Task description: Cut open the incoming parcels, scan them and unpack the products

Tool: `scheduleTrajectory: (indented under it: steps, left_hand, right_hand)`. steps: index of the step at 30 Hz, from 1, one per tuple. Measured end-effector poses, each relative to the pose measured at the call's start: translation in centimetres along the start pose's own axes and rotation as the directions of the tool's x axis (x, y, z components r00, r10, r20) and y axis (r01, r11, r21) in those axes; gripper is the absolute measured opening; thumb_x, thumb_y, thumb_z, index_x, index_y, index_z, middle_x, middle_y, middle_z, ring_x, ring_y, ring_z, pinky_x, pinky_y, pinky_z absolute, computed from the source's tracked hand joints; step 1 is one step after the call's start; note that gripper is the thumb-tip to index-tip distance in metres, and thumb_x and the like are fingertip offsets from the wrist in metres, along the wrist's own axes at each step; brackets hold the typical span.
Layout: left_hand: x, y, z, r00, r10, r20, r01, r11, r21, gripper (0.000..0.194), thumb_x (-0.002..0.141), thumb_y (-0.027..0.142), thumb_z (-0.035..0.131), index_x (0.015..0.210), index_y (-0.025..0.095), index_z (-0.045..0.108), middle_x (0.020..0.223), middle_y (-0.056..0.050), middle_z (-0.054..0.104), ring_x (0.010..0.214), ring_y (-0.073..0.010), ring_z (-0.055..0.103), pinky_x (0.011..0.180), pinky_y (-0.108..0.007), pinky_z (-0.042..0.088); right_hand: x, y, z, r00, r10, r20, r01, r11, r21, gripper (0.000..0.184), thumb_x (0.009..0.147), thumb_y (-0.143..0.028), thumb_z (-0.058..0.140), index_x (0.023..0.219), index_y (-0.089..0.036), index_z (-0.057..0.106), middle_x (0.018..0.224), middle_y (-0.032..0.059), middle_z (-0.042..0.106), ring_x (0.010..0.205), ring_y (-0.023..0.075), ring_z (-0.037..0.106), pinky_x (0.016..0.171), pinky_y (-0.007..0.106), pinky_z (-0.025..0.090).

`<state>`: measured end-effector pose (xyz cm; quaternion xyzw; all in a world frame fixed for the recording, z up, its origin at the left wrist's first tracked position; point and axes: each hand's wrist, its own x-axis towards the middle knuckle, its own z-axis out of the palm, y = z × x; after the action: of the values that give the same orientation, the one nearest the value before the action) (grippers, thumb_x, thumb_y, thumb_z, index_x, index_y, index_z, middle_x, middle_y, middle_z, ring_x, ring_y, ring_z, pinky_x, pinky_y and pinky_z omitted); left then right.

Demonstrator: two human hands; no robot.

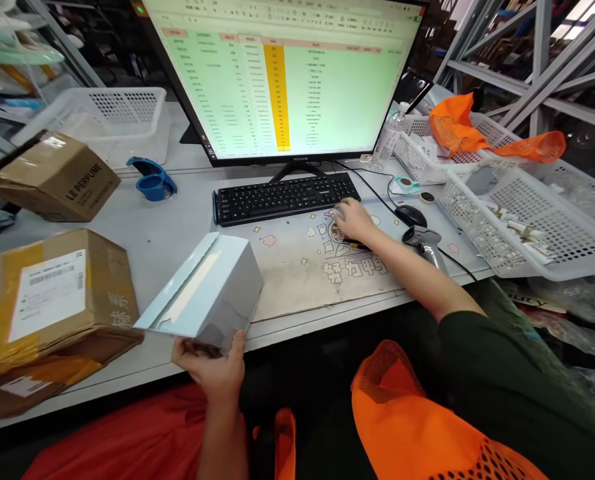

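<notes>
My left hand [214, 367] grips the lower near edge of a light blue cardboard box [232, 273], tilted over the front of the desk. A pale torn strip runs along the box's upper face. Palm down, my right hand [356, 220] rests at the lower right corner of a black keyboard [287, 199], fingers over the number keys and nothing seen in them. Just below that hand, a thin black and yellow tool [356, 245] lies on the printed desk mat [297, 287], partly hidden by the forearm.
A monitor [297, 80] showing a spreadsheet stands behind the keyboard. To the right are a mouse [410, 215], a barcode scanner [424, 243] and white baskets [537, 247]. Taped brown cartons [112, 287], a blue tape dispenser [152, 183] and another white basket [160, 127] are leftward.
</notes>
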<state>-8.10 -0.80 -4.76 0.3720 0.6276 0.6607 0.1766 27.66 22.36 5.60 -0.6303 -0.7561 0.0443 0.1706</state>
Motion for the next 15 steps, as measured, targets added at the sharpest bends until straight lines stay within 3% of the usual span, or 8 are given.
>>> scheduleTrajectory:
  steps: [4, 7, 10, 13, 15]
  left_hand:
    - [0.1, -0.4, -0.3, 1.000, -0.028, 0.008, 0.028, 0.999, 0.031, 0.093, 0.057, 0.043, 0.092, 0.126, 0.025, 0.032, 0.136, -0.015, 0.047, 0.125, -0.0270, 0.058, 0.115, -0.053, 0.047]
    - [0.3, -0.1, -0.3, 1.000, -0.019, -0.008, 0.019, 1.000, 0.020, 0.094, 0.060, 0.049, 0.092, 0.131, 0.024, 0.035, 0.136, -0.015, 0.050, 0.125, -0.0266, 0.058, 0.114, -0.050, 0.048]
    - [0.7, 0.8, -0.3, 0.999, -0.052, -0.012, 0.052, 0.998, -0.027, 0.100, 0.058, 0.050, 0.096, 0.136, 0.022, 0.039, 0.137, -0.015, 0.054, 0.130, -0.0290, 0.058, 0.118, -0.051, 0.045]
    - [0.2, 2.3, 0.4, 0.986, -0.136, 0.101, 0.154, 0.968, -0.196, 0.090, 0.067, 0.055, 0.091, 0.139, 0.024, 0.046, 0.136, -0.013, 0.060, 0.131, -0.0288, 0.060, 0.120, -0.049, 0.046]
    - [-1.1, 3.6, 1.7, 0.958, -0.144, 0.247, 0.217, 0.930, -0.297, 0.076, 0.080, 0.062, 0.079, 0.140, 0.026, 0.051, 0.133, -0.011, 0.064, 0.128, -0.0289, 0.063, 0.114, -0.048, 0.052]
  right_hand:
    - [3.9, -1.5, 2.3, 0.999, -0.048, -0.001, 0.048, 0.997, -0.067, 0.046, 0.101, -0.031, 0.059, 0.138, -0.004, 0.066, 0.172, 0.0258, 0.028, 0.162, 0.0420, 0.018, 0.130, 0.060, 0.021]
    - [4.6, -1.7, 2.1, 0.997, -0.064, 0.033, 0.068, 0.992, -0.103, 0.044, 0.105, -0.036, 0.056, 0.133, -0.005, 0.069, 0.175, 0.0236, 0.022, 0.164, 0.0429, 0.010, 0.130, 0.070, 0.008]
    - [4.4, -3.2, 1.0, 0.997, -0.041, 0.062, 0.044, 0.998, -0.050, 0.048, 0.105, -0.036, 0.055, 0.141, -0.005, 0.065, 0.175, 0.0240, 0.023, 0.164, 0.0441, 0.008, 0.127, 0.076, 0.003]
    - [0.7, -5.2, -0.6, 0.994, -0.107, 0.037, 0.096, 0.971, 0.219, 0.060, 0.106, -0.044, 0.054, 0.157, -0.011, 0.052, 0.173, 0.0214, 0.031, 0.164, 0.0389, 0.020, 0.130, 0.069, 0.011]
    - [-5.0, -5.9, -1.6, 0.964, -0.251, 0.092, 0.172, 0.846, 0.505, 0.081, 0.100, -0.058, 0.063, 0.166, -0.018, 0.038, 0.171, 0.0179, 0.037, 0.160, 0.0340, 0.032, 0.132, 0.058, 0.022]
